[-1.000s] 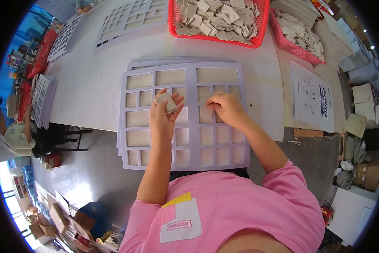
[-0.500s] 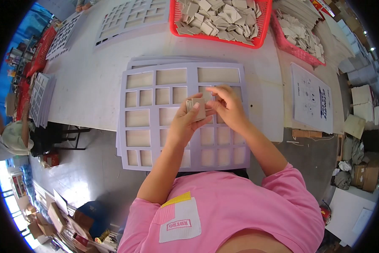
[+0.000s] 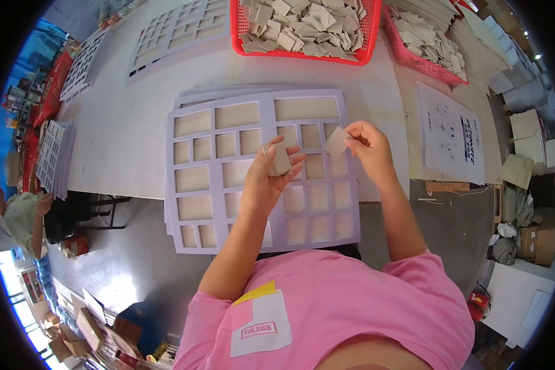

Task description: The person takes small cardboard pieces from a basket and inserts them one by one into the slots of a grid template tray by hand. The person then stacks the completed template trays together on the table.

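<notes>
Your right hand (image 3: pixel 372 151) pinches one card (image 3: pixel 336 142) by its edge between thumb and fingertips, while your left hand (image 3: pixel 262 185) cradles a stack (image 3: pixel 280 161), thumb laid over it and the other fingers partly spread. Both hands are over the right half of the frame (image 3: pixel 218 206), which lies on the near part of the table (image 3: pixel 120 139). The card is tilted in front of the small openings at the upper right; whether it touches the frame, you can't tell from this angle.

To handle it well, turn the card square to an opening before lowering it, and let one edge seat first so no corner catches on a bar. A light pinch should spare the corners. Your left thumb needs just enough pressure that the stack doesn't fan out, and holding that hand lower or further left would uncover the openings it hides.

Beyond the frame sits a red basket (image 3: pixel 368 42) heaped with loose cards (image 3: pixel 308 26), with a pink basket (image 3: pixel 424 68) of more to its right. A printed sheet (image 3: pixel 448 132) lies at the right, another frame (image 3: pixel 180 32) at the far left. Past the table's left end is a co-worker (image 3: pixel 22 213) near a dark stool (image 3: pixel 107 213); cartons (image 3: pixel 538 250) crowd the right side.
</notes>
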`<move>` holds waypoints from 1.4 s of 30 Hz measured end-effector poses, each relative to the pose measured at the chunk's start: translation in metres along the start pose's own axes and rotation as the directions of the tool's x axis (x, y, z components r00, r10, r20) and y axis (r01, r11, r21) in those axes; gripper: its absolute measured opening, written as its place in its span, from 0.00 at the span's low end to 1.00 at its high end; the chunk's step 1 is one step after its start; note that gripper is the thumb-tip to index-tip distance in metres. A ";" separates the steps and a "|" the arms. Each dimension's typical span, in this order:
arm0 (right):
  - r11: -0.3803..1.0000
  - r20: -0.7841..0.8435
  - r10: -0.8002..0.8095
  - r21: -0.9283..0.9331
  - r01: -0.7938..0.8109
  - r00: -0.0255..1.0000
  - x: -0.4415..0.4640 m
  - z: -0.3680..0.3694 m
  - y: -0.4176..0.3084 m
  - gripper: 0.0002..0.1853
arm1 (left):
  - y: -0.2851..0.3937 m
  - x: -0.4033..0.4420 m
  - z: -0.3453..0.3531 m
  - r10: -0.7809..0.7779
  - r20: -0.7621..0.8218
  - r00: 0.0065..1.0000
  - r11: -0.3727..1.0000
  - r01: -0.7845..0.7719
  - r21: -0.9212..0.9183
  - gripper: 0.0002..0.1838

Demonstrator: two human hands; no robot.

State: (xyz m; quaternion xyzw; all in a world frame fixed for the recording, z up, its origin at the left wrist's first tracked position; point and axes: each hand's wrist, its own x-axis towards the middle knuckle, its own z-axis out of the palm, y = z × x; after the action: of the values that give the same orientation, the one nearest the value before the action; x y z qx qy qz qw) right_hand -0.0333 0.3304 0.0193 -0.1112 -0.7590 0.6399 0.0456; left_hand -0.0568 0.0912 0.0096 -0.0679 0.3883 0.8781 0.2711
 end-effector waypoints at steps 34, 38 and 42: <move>0.985 0.301 -0.021 -0.156 0.071 0.953 -0.047 0.062 -0.002 0.04 | 0.025 -0.028 -0.029 0.213 -0.193 0.958 0.950 -0.157 0.270 0.22; 0.948 0.373 -0.068 -0.265 0.176 0.925 -0.055 0.067 0.003 0.04 | 0.039 -0.033 -0.034 0.289 -0.245 0.925 0.945 -0.236 0.224 0.21; 0.938 0.411 -0.034 -0.301 0.171 0.911 -0.055 0.067 0.000 0.05 | 0.038 -0.033 -0.037 0.275 -0.229 0.934 0.949 -0.225 0.219 0.21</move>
State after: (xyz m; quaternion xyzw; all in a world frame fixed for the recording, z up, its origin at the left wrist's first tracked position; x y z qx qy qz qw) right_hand 0.0057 0.2533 0.0114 0.0564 -0.8533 0.5095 -0.0957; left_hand -0.0529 0.0292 0.0194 -0.1049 0.5071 0.8485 0.1093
